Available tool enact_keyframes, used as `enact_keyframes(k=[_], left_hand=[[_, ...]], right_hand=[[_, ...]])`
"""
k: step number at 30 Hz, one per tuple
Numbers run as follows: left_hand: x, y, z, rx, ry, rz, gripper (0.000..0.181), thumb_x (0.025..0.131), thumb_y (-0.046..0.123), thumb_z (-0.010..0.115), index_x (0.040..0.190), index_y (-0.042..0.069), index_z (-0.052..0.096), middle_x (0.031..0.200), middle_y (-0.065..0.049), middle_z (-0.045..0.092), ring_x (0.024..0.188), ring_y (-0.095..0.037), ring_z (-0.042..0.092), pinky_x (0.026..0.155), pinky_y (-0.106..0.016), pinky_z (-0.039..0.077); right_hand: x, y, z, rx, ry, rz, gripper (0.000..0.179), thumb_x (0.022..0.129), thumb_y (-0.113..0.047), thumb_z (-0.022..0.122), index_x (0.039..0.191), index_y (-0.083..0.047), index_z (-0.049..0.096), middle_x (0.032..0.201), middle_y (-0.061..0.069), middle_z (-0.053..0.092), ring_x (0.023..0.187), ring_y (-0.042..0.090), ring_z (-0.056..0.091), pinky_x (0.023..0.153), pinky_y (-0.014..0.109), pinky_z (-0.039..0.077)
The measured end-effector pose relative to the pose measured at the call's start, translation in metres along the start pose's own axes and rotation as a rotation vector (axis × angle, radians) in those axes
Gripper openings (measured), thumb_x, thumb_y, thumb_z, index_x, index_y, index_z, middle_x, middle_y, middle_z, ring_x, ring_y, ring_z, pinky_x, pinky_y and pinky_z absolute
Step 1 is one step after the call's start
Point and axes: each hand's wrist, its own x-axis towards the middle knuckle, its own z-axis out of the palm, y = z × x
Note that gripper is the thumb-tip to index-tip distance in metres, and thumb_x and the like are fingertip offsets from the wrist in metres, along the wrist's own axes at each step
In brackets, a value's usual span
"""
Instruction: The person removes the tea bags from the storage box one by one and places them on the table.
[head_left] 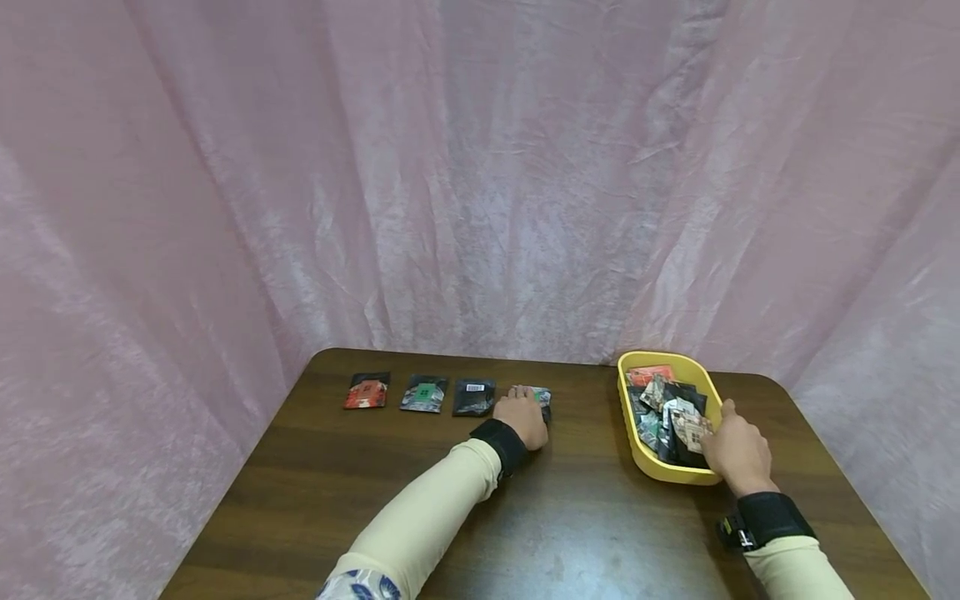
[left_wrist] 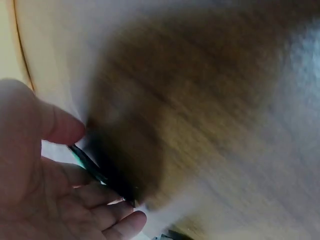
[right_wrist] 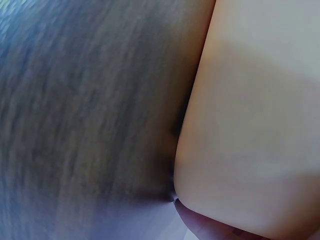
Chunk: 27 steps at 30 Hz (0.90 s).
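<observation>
My left hand is over a small dark packet with a green patch, covering its left part in the head view. In the left wrist view the thumb and curled fingers are around the packet's thin dark edge, just over the wood. At the right, my right hand grips the right side of a yellow basket, thumb over the rim and fingers along the outside. Several packets lie heaped inside. A large pale surface fills much of the right wrist view, so the grip is hidden there.
To the left of my left hand, a red packet, a green-labelled packet and a black packet with a white barcode lie in a row on the brown wooden table. Pink curtain hangs behind the table's far edge.
</observation>
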Motion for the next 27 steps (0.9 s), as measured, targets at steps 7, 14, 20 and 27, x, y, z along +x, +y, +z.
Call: enact_keyframes(k=[7,14,20,27], left_hand=[[0.0022,-0.0049,-0.0007,-0.055,-0.093,0.003,0.085,0.107,0.049,0.049,0.169,-0.001,0.019,0.177,-0.021,0.025,0.167,-0.035,0.025,0.134,-0.046,0.028],[0.0039,-0.0027,0.0022,-0.061,-0.048,0.006,0.086,0.105,0.049,0.054,0.168,-0.002,0.024,0.175,-0.022,0.031,0.165,-0.036,0.029,0.133,-0.045,0.030],[0.0016,-0.0010,0.0037,-0.029,0.010,0.010,0.086,0.103,0.048,0.057,0.166,-0.003,0.029,0.173,-0.023,0.034,0.164,-0.035,0.032,0.131,-0.045,0.034],[-0.0011,0.0040,0.0045,0.028,0.078,0.022,0.086,0.099,0.044,0.061,0.165,-0.003,0.033,0.172,-0.025,0.034,0.164,-0.036,0.032,0.131,-0.043,0.035]], right_hand=[[0.0015,-0.0024,0.0005,0.005,-0.007,-0.005,0.087,0.096,-0.014,0.062,0.164,0.012,0.013,0.141,0.049,0.049,0.103,0.056,0.063,0.087,0.062,0.052],[0.0020,0.0004,-0.0002,0.017,-0.022,0.007,0.089,0.096,-0.014,0.062,0.165,0.011,0.012,0.143,0.048,0.048,0.099,0.053,0.062,0.085,0.059,0.051],[0.0023,-0.0009,-0.0007,0.018,-0.025,0.025,0.088,0.096,-0.013,0.061,0.165,0.010,0.011,0.144,0.048,0.047,0.095,0.049,0.062,0.081,0.055,0.051],[0.0022,-0.0010,-0.0008,0.010,-0.020,0.027,0.088,0.096,-0.013,0.061,0.165,0.010,0.012,0.141,0.048,0.049,0.096,0.050,0.062,0.082,0.057,0.051]])
